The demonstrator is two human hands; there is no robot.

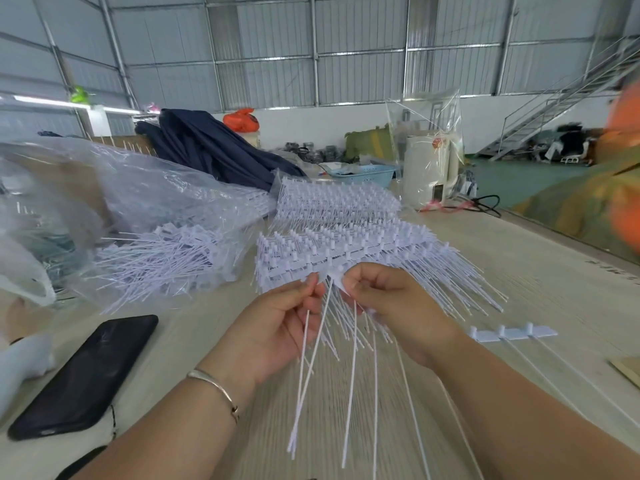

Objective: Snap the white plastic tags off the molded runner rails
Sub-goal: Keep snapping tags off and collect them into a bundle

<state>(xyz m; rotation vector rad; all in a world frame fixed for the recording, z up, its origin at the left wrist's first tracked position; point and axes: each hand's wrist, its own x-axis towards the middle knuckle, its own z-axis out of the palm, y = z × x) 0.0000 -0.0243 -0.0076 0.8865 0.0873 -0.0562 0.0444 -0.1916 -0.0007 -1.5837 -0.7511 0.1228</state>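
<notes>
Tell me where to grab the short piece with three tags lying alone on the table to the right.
Probably best to pinch the short piece by its flat rail end, coming from above: that bar is the widest, stiffest part, while the thin tails trailing toward the near table edge would likely bend.

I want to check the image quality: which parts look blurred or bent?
Head view: the orange sleeve at the right edge is blurred; the wall beams curve from the wide lens; both hands and the white tags are fairly sharp; lighting is soft, without glare.
</notes>
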